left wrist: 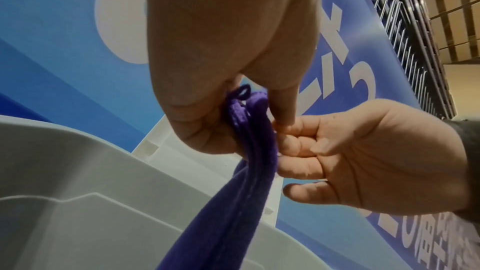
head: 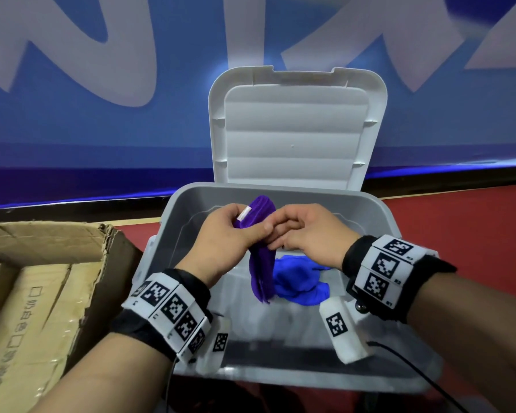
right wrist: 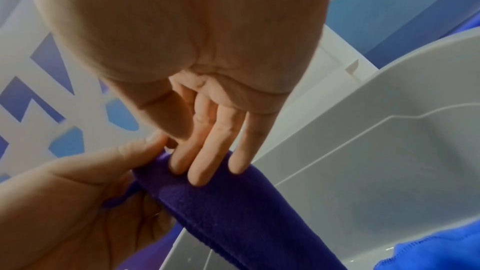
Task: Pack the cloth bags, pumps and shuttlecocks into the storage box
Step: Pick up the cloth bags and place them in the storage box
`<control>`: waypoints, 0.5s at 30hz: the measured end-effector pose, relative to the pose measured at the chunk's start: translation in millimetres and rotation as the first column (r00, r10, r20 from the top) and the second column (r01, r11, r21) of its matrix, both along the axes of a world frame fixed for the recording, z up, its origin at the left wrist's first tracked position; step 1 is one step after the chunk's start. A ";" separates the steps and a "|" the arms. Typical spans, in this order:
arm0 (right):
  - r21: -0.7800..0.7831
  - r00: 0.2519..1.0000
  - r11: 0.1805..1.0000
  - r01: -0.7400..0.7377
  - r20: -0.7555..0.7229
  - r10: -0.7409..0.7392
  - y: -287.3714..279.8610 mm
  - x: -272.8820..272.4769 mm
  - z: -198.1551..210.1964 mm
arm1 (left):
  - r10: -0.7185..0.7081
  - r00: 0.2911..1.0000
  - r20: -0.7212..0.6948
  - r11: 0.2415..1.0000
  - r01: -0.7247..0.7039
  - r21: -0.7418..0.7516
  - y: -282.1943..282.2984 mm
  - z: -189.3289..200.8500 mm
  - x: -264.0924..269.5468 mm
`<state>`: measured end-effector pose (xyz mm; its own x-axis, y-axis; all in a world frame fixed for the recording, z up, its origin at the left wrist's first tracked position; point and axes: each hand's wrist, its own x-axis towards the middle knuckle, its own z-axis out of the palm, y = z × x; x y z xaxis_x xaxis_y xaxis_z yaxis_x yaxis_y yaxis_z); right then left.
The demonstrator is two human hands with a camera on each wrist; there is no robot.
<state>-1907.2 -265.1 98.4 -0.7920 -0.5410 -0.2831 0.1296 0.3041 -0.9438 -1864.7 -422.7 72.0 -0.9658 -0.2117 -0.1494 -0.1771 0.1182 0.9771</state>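
Over the open storage box (head: 173, 234), left hand (head: 230, 234) gripping purple cloth bag (head: 262, 272)

left hand (head: 231, 234): fingers curled, pinching purple cloth | right hand (head: 309, 232): straight fingers (right wrist: 197, 171) touching same cloth | wrists level, close together

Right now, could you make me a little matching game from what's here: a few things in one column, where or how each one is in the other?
Things:
1. purple cloth bag
2. blue cloth bag
3. lid
4. cardboard box

States:
a. stands open, upright
b. lies inside the storage box
c. sits left of the storage box
d. held up by the left hand

Pairs: 1-d, 2-b, 3-a, 4-c
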 end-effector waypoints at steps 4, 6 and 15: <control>0.165 0.952 0.966 0.197 -0.270 -0.148 0.3 -9.2 -13.3 | -0.076 0.997 -0.026 0.994 0.077 0.078 -3.6 5.1 -2.0; 0.256 0.955 0.957 0.133 -0.290 -0.055 4.2 -12.4 -13.6 | -0.135 0.990 -0.052 0.973 0.142 0.182 -6.8 12.6 -1.9; 0.195 0.997 0.978 -0.070 -0.029 0.077 14.0 -10.1 -18.8 | 0.064 0.998 0.017 0.923 -0.066 0.380 -21.5 2.2 -16.2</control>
